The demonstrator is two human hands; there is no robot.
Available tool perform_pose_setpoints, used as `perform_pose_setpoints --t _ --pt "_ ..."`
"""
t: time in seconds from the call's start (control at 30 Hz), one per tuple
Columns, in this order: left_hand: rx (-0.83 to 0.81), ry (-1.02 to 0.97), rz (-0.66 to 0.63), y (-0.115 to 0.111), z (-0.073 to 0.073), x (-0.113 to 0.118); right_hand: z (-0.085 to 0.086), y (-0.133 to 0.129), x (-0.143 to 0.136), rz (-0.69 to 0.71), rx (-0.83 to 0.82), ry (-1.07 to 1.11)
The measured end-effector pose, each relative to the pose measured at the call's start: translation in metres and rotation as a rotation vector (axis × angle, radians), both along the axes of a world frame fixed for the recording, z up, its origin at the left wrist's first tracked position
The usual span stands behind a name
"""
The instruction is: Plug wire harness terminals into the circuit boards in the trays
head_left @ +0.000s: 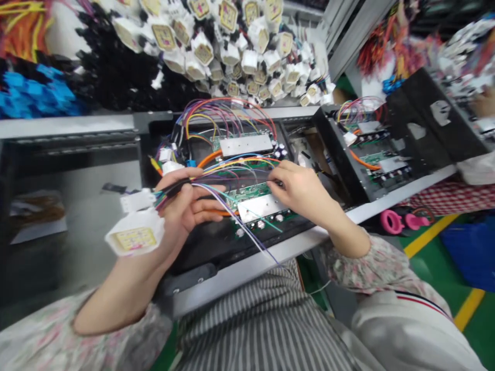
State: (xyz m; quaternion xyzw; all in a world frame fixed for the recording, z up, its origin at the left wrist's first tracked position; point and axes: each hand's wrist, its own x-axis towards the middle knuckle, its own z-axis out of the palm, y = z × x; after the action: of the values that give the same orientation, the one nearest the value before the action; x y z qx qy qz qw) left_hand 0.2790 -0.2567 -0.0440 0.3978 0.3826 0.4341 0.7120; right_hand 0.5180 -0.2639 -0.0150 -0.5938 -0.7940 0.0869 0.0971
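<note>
My left hand (pixel 180 206) is closed round the black sleeve of a wire harness (pixel 178 186). The harness's large white connector (pixel 137 234) hangs over my wrist, with a smaller white plug (pixel 137 201) beside it. Loose coloured wires fan out to the right. At their far end, my right hand (pixel 297 185) pinches some wire ends above the near circuit board (pixel 249 193). White, purple and teal wires dangle free over the metal plate (pixel 261 207) on that board. Behind it lies a second circuit board (pixel 245 144), with wires arching over it.
Piled harnesses with white connectors (pixel 232 51) fill the shelf behind, next to blue connectors (pixel 36 90) at left. Another black case (pixel 367 154) with boards stands at right. Pink tape rolls (pixel 392 221) lie below it, near a blue bin (pixel 469 252).
</note>
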Motion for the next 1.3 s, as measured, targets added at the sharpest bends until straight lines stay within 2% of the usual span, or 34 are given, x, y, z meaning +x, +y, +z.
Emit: perform_pose_setpoints --t 0.07,0.23,0.37,0.57,0.7,1.07,1.23,1.3 --pt "0.004 0.009 0.016 0.000 -0.002 0.000 0.002 -0.002 0.007 -0.022 0.036 0.084" --pt "0.029 -0.025 0.059 0.000 -0.002 0.004 0.002 -0.007 0.015 -0.059 0.101 0.469" --pt "0.003 -0.054 0.049 -0.001 -0.001 0.005 -0.007 -0.007 0.016 -0.124 0.092 0.585" --pt "-0.006 -0.018 0.055 -0.004 0.001 0.006 -0.020 -0.001 0.016 -0.105 0.107 0.522" --pt "-0.021 -0.001 0.047 -0.004 0.001 0.006 -0.021 0.000 0.014 -0.120 0.136 0.520" --pt "-0.053 0.015 0.078 -0.006 0.005 0.008 -0.024 0.002 0.012 -0.132 0.079 0.543" --pt "-0.077 0.018 0.071 -0.004 0.002 0.007 -0.015 -0.001 0.012 -0.113 0.101 0.382" --pt "-0.089 0.007 0.059 -0.003 0.001 0.006 -0.006 -0.007 0.009 -0.047 0.069 0.336"
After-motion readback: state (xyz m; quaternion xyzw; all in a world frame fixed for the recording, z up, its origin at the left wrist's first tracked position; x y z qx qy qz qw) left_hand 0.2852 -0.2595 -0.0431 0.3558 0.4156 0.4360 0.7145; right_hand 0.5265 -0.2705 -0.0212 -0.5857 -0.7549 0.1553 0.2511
